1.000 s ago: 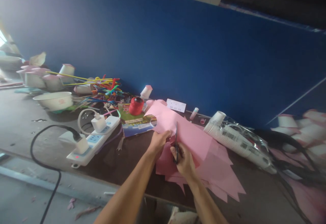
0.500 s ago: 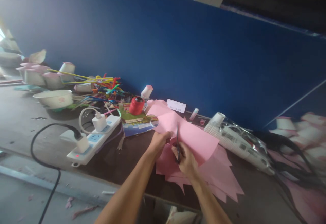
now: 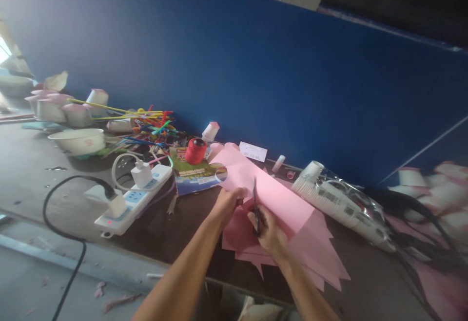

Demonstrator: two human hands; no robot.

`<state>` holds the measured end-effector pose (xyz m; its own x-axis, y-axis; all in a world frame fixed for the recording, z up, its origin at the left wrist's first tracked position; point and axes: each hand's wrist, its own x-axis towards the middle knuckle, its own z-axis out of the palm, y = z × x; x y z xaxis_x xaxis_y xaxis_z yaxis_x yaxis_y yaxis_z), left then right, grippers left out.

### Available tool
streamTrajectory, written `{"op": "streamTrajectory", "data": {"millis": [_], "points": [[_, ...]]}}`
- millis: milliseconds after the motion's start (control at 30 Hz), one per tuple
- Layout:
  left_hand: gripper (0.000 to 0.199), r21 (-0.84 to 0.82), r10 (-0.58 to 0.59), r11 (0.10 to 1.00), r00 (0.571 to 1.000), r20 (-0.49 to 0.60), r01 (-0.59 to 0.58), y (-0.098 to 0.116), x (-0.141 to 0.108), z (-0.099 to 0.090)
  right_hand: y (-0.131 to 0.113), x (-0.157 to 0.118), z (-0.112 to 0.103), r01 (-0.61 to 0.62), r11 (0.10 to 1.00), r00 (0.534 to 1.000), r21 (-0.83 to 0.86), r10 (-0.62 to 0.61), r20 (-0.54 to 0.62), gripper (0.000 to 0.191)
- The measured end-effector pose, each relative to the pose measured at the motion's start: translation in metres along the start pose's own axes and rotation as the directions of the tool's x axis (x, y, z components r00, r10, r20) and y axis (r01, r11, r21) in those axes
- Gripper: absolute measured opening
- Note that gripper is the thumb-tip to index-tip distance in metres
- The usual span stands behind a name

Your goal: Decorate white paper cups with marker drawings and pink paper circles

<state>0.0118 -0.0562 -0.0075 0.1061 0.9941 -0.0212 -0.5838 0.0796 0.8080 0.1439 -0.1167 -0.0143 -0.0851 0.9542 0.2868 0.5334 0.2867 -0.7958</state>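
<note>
The pink sheet (image 3: pixel 281 199) is held over the bench (image 3: pixel 183 221), on top of a pile of pink paper (image 3: pixel 310 253). The sheet's near edge is pinched by the left hand (image 3: pixel 227 204), with the thumb and fingers pressed together on the paper. The scissors (image 3: pixel 257 223) are gripped by the right hand (image 3: pixel 270 233), with the fingers curled round the black handles. It cannot be told if the two blades are spread or brought together.

The sheet is stretched out just ahead of the fingers. Its long way is slanted: one end is placed far off to the left, and the other is brought closer, to the right. The blades are pointed away from the body, across that slant, and are laid over the sheet. The sheet is touched by the left hand, so that hand is counted as the nearer one. It cannot be told if the sheet is brushed by the right hand too.

To the left of the sheet, a red spool (image 3: pixel 196 151) is set on a booklet (image 3: pixel 190 185). Behind the sheet, a small tube (image 3: pixel 278 163) is seen. To its right, stacked white cups (image 3: pixel 340 206) are held in a clear bag.
</note>
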Motion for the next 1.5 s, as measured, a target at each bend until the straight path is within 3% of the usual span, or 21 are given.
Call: {"op": "streamTrajectory", "data": {"millis": [200, 367, 433, 533, 600, 733, 867, 1000, 1200, 1500], "points": [[0.021, 0.089, -0.034, 0.995, 0.994, -0.105, 0.043, 0.002, 0.002, -0.001, 0.003, 0.000, -0.008, -0.049, 0.997, 0.994, 0.062, 0.043, 0.103, 0.031], [0.022, 0.056, -0.063, 0.996, 0.993, -0.104, 0.069, 0.005, 0.001, -0.001, 0.005, -0.002, -0.014, -0.112, 0.985, 0.982, 0.133, 0.089, 0.167, 0.033], [0.021, -0.056, -0.048, 0.997, 0.998, -0.050, 0.045, 0.005, 0.001, -0.001, 0.004, -0.002, -0.014, -0.106, 0.983, 0.984, 0.151, 0.082, 0.156, 0.033], [0.025, -0.240, 0.005, 0.970, 0.991, 0.137, 0.028, 0.003, 0.001, 0.001, 0.001, -0.001, -0.012, -0.078, 0.987, 0.993, 0.140, 0.065, 0.095, 0.033], [0.034, -0.268, 0.050, 0.964, 0.976, 0.211, 0.008, 0.000, 0.001, 0.003, -0.001, -0.001, -0.010, -0.079, 0.991, 0.996, 0.111, 0.074, 0.050, 0.032], [0.045, -0.204, 0.091, 0.977, 0.991, 0.102, -0.069, -0.004, 0.000, 0.007, 0.003, 0.001, -0.004, -0.034, 0.998, 0.999, 0.060, 0.034, -0.003, 0.027], [0.045, -0.131, 0.028, 0.991, 0.999, -0.033, -0.032, -0.007, 0.001, 0.009, 0.009, 0.003, 0.001, 0.027, 0.999, 0.999, 0.026, -0.026, -0.043, 0.023], [0.037, -0.038, -0.016, 0.999, 0.987, -0.158, 0.010, -0.011, 0.005, 0.009, 0.009, 0.002, 0.004, 0.014, 0.990, 1.000, 0.139, -0.014, 0.001, 0.022], [0.026, 0.095, 0.015, 0.995, 0.981, -0.194, 0.004, -0.009, 0.001, 0.012, 0.002, 0.002, 0.003, -0.054, 0.959, 0.997, 0.278, 0.038, 0.062, 0.025], [0.022, 0.179, 0.115, 0.980, 0.982, -0.149, -0.088, -0.008, -0.004, 0.013, 0.002, 0.005, 0.001, -0.025, 0.981, 1.000, 0.194, 0.023, 0.012, 0.029]]}}
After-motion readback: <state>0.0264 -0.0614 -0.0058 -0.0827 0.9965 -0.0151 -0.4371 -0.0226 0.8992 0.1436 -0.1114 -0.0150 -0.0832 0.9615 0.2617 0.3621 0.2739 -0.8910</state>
